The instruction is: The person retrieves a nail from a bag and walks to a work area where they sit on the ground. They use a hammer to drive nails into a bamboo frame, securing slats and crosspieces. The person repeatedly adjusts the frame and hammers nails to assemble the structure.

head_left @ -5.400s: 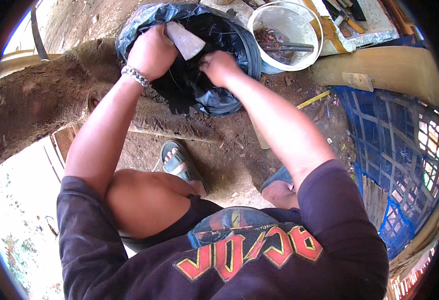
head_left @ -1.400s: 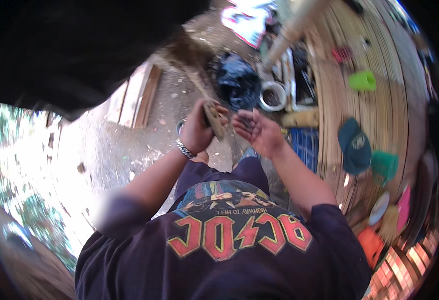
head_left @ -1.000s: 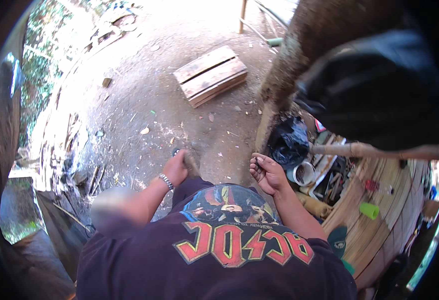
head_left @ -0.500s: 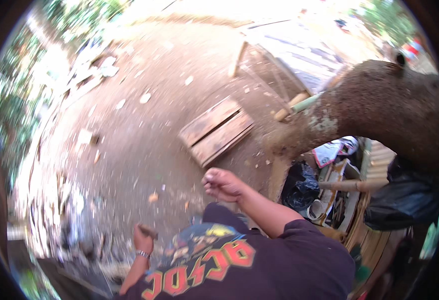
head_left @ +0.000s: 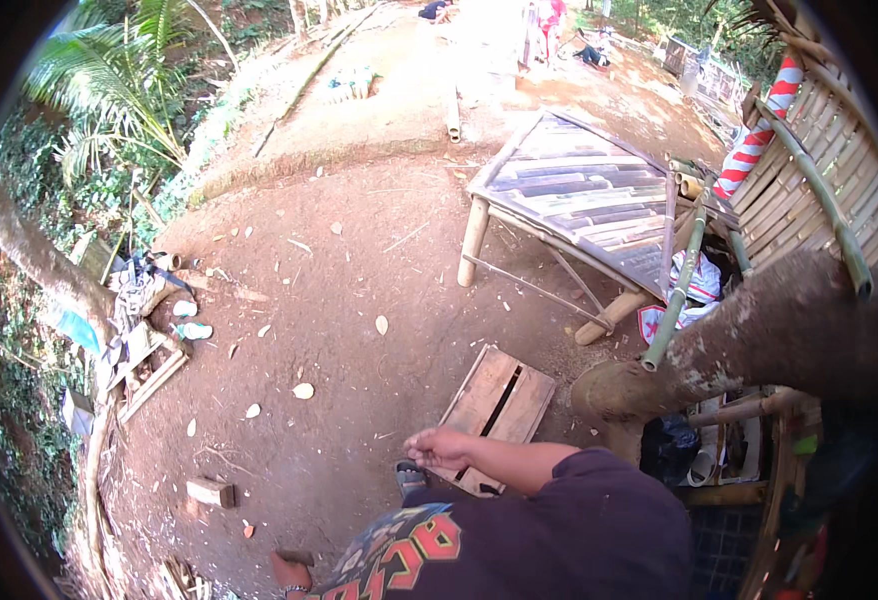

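My right hand [head_left: 439, 447] hangs in front of my body with its fingers curled together. Whatever may be inside them is hidden. Behind and partly below it on the dirt lies a low wooden plank box or stool [head_left: 479, 400] with a dark slot between its boards. My left hand [head_left: 291, 570] is low at the bottom edge, a band on its wrist. It is closed around a short brown piece, too small and partly hidden to name. One shoe [head_left: 411, 476] of mine shows beneath the right hand.
A bamboo-slat table [head_left: 579, 190] stands ahead right. A thick, bent tree trunk [head_left: 719, 340] reaches in at the right, by a woven bamboo wall [head_left: 819, 170]. A wood block [head_left: 211, 492] lies on the ground left. Light-coloured sandals [head_left: 193, 331] rest near branches. People appear far off.
My view has swung up and ahead, bringing in the whole bamboo table and far ground. My left hand now sits lower in the picture; the right stays curled.
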{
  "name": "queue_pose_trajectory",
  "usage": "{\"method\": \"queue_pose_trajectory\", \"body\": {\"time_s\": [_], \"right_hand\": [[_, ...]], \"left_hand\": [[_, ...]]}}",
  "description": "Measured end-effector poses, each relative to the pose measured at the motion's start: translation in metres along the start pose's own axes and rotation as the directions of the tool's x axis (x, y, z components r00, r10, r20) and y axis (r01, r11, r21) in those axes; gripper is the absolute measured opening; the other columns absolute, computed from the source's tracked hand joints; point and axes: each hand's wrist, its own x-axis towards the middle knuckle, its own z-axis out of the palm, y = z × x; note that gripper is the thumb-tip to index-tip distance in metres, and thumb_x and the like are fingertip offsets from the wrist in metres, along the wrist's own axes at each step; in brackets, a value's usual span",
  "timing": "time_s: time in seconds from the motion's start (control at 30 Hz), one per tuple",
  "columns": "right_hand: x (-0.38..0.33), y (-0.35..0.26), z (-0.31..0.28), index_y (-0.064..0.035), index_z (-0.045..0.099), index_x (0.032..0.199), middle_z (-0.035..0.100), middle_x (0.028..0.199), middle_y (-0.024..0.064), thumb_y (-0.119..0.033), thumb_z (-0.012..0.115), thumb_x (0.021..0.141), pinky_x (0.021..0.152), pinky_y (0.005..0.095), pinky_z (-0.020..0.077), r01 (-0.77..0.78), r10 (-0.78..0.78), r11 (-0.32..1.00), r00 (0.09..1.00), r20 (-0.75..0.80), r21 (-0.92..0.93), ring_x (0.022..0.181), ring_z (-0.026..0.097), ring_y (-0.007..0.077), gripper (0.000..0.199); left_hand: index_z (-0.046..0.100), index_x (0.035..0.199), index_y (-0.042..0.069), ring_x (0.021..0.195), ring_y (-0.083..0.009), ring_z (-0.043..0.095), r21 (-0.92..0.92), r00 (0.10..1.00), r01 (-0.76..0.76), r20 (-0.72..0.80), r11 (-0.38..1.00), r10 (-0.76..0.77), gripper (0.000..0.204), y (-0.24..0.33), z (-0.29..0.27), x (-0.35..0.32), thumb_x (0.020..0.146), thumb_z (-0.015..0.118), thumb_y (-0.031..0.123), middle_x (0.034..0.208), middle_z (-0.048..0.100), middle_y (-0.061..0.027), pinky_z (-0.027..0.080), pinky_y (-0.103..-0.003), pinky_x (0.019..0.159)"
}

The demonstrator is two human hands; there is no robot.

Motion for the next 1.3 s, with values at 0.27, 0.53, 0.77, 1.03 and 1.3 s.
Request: {"method": "queue_pose_trajectory", "body": {"time_s": [0.27,0.53,0.77,1.03,1.3], "right_hand": [[0.089,-0.245,0.038,-0.0068,0.065,0.107,0.068,0.088,-0.0001,-0.016,0.058,0.104,0.073,0.0272,0.0594,0.243,-0.232,0.97,0.946,-0.225,0.02,0.076,0.066,0.01,0.012],[0.218,-0.432,0.022,-0.0075,0.064,0.108,0.067,0.087,0.0016,-0.016,0.065,0.101,0.069,0.0278,0.0587,0.433,-0.363,0.899,0.814,-0.453,0.058,0.074,0.066,0.0113,0.011],[0.221,-0.58,0.045,-0.0059,0.063,0.116,0.07,0.092,0.0055,-0.016,0.058,0.104,0.071,0.029,0.0597,0.588,-0.451,0.785,0.759,-0.47,0.196,0.077,0.069,0.0148,0.016],[0.267,-0.784,-0.024,-0.0026,0.06,0.122,0.071,0.097,0.009,-0.018,0.053,0.106,0.076,0.0315,0.0608,0.736,-0.616,0.612,0.674,-0.409,0.291,0.082,0.07,0.0175,0.023],[0.257,-1.078,-0.142,-0.0068,0.058,0.117,0.069,0.095,0.007,-0.022,0.049,0.108,0.074,0.0321,0.0595,0.829,-0.716,0.506,0.557,-0.421,0.238,0.081,0.068,0.0167,0.02]], "left_hand": [[0.053,0.125,-0.001,0.111,-0.0397,0.066,0.065,0.965,0.159,0.2,0.985,-0.169,0.047,0.186,0.056,0.211,0.08,0.066,0.008,0.114,0.068,-0.0252,0.051,-0.045,0.095],[0.053,0.127,-0.003,0.114,-0.0406,0.064,0.188,0.956,-0.053,0.292,0.981,-0.005,0.049,0.36,0.089,0.519,0.081,0.065,0.009,0.118,0.067,-0.0268,0.05,-0.045,0.097],[0.052,0.129,-0.005,0.117,-0.0415,0.063,0.134,0.867,-0.494,0.148,0.859,0.475,0.051,0.743,0.092,0.837,0.082,0.063,0.011,0.121,0.066,-0.0283,0.049,-0.046,0.099],[0.054,0.119,-0.003,0.105,-0.0383,0.069,-0.164,0.697,-0.705,0.025,0.69,0.717,0.038,1.136,0.222,0.873,0.082,0.06,0.003,0.113,0.07,-0.0253,0.053,-0.045,0.091],[0.051,0.138,-0.004,0.129,-0.0404,0.057,0.269,0.772,-0.534,0.541,0.802,0.332,0.055,1.124,0.394,0.891,0.088,0.061,0.017,0.137,0.058,-0.0291,0.044,-0.046,0.109]]}}
